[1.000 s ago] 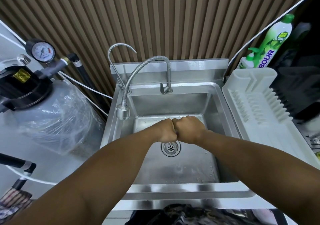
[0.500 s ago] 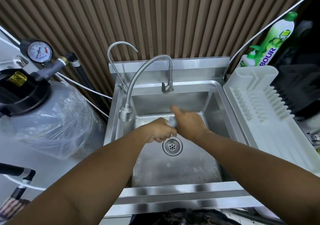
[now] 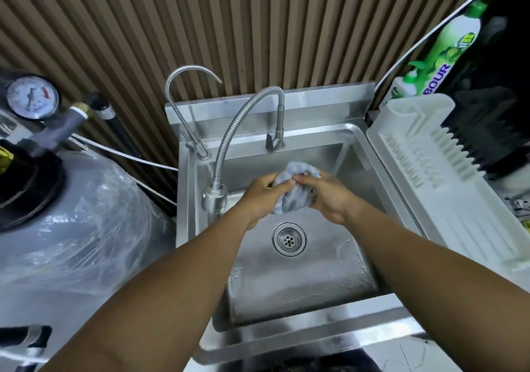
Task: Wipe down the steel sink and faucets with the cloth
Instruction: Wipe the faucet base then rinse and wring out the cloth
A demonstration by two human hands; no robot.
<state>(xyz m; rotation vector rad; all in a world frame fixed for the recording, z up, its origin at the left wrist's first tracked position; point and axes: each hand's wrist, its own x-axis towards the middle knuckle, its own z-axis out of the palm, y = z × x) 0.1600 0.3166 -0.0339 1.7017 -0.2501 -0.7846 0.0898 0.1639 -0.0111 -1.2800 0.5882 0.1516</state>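
A pale blue and white cloth (image 3: 292, 191) is bunched up between both hands above the steel sink (image 3: 301, 285). My left hand (image 3: 262, 191) grips its left side with curled fingers. My right hand (image 3: 327, 194) grips its right side, thumb on top. The drain (image 3: 289, 239) lies just below the hands. A flexible steel faucet (image 3: 229, 148) arches from the back rim down to a nozzle left of my left hand. A thin gooseneck faucet (image 3: 179, 105) rises at the sink's back left corner.
A white dish rack (image 3: 436, 176) borders the sink on the right, with a green dish soap bottle (image 3: 447, 47) behind it. A plastic-wrapped grey tank (image 3: 71, 222) with a pressure gauge (image 3: 32, 97) stands on the left. A slatted wall runs behind.
The hands were pressed together as fists over the drain with the cloth hidden. They have lifted toward the back of the basin and spread apart, so the bunched cloth now shows between them.
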